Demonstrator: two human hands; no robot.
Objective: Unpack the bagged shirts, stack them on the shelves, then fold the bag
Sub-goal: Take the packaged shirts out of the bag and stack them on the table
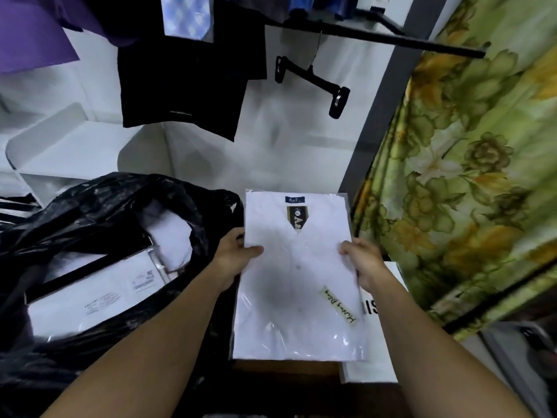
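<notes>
Overall: a person, seen from their own head looking down, holds one packaged shirt (298, 276) flat in front of them with both hands
Packaged shirt: white, folded, sealed in a clear wrapper, with the collar end pointing away from the person
Shirt markings: a black and gold tag (297, 218) marked XL sits at the collar; a pale handwritten sticker (339, 306) lies near the right edge
Left hand (233, 257): grasps the shirt's left edge, thumb pressed on top of the wrapper, fingers hidden underneath
Right hand (363, 263): grasps the right edge the same way, thumb on top, fingers underneath
Where the shirt is: out of the bag, held just to its right, above a brown surface (286, 369) and a white pack with black lettering (379, 342)
Black bag (90, 206): crumpled plastic, mouth open, just beside the left hand
Inside the bag: more wrapped white shirts (90, 300), the nearest showing small printed text
Shelves (60, 146): white, behind the bag on the left
Hanging above: a black garment (187, 86), a purple cloth (33, 31), a blue checked cloth (187, 16), and a black clip hanger (313, 82) on a dark rail (376, 34)
Right side: a green and yellow flowered curtain (467, 176)
</notes>
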